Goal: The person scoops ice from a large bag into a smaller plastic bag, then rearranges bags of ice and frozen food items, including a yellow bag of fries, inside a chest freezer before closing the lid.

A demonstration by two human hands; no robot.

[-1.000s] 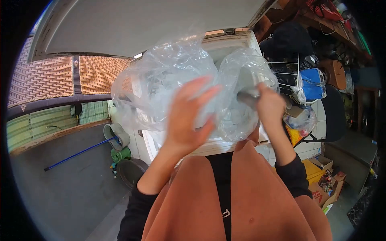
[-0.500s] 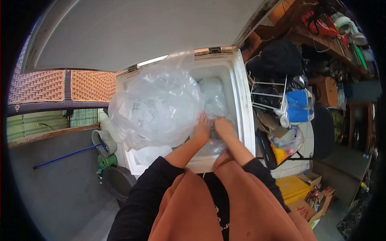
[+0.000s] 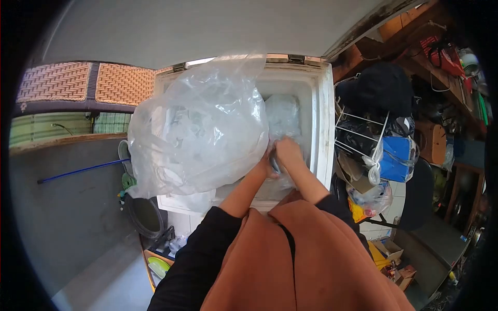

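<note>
A white chest freezer (image 3: 325, 124) stands open in front of me. A big clear plastic bag (image 3: 212, 129) with ice pieces in it fills its left and middle part. Another clear bag (image 3: 282, 111), frosty looking, lies at the right inside. My left hand (image 3: 271, 159) is at the right edge of the big bag, fingers curled and partly hidden by plastic. Close beside it, my right hand (image 3: 286, 149) is closed on clear plastic below the frosty bag.
The raised lid (image 3: 181, 31) spans the top. At right are a white wire rack (image 3: 361, 129), a blue package (image 3: 397, 158) and a black chair (image 3: 417, 192). A dark bucket (image 3: 145, 216) and a low grey wall (image 3: 78, 207) are at left.
The view has shifted. My left hand has gone from spread on the big bag to curled, lower beside my right hand. The big bag bulges further left and down.
</note>
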